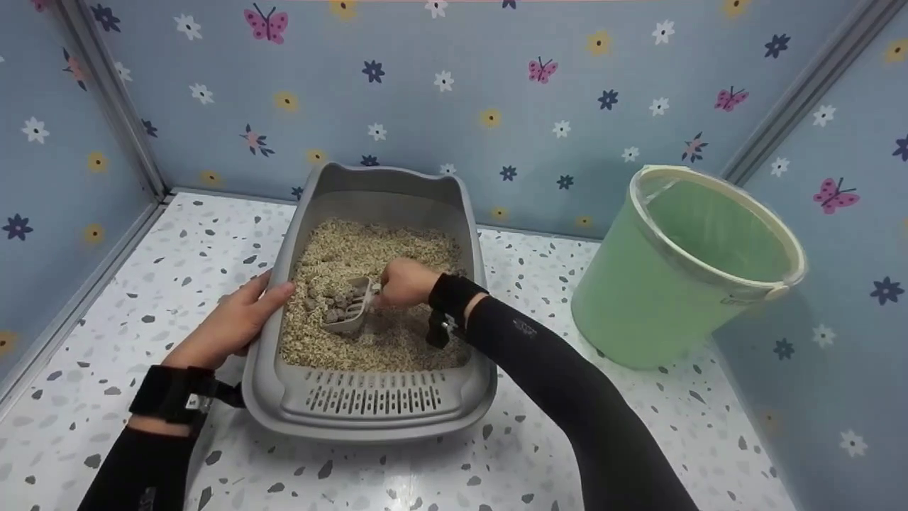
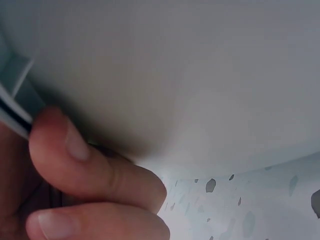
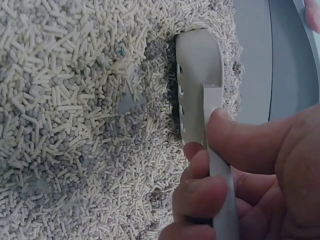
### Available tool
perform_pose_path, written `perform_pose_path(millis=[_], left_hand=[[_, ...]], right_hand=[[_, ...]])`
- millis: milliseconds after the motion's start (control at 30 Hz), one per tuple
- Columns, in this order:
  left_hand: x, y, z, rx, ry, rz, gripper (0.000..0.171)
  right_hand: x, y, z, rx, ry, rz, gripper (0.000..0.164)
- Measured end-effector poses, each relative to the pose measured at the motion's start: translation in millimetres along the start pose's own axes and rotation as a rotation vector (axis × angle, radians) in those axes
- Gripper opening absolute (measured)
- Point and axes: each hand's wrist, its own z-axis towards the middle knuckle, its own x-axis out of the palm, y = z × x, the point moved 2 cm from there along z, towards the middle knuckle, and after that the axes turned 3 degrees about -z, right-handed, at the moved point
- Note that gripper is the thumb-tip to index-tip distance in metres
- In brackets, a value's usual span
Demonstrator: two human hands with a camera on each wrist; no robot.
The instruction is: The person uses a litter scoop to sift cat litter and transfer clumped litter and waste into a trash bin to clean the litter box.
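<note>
A grey litter box (image 1: pixel 369 428) full of pale pellet litter (image 1: pixel 376 245) stands on the floor. My left hand (image 1: pixel 230 319) grips its left rim, thumb on top; in the left wrist view, curled fingers (image 2: pixel 105 175) show under the edge. A light grey slotted litter scoop (image 1: pixel 346 326) lies tilted in the litter, with darker clumps (image 1: pixel 339 306) in and around it. My right hand (image 1: pixel 408 284) holds the scoop's handle. In the right wrist view, the thumb (image 3: pixel 240 140) presses along the handle and the fingers wrap round it, while the scoop's head touches the litter.
To the right stands a pale green bin (image 1: pixel 631 291) with a clear liner over its cream rim. Flower-patterned wall panels (image 1: pixel 454 106) close in the back and both sides. The speckled white floor (image 1: pixel 525 426) runs round the box.
</note>
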Motion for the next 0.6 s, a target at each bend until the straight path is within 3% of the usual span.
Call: perform_pose_path(millis=[267,600], left_hand=[[0.8,0.8,0.0,-0.003,0.003,-0.01,0.089],[0.5,3.0,-0.1,-0.001,0.004,-0.012,0.089]], right_hand=[[1.2,-0.1,9.3,0.012,-0.037,0.025,0.057],[0.9,-2.6,14.5,0.0,-0.093,0.049,0.037]])
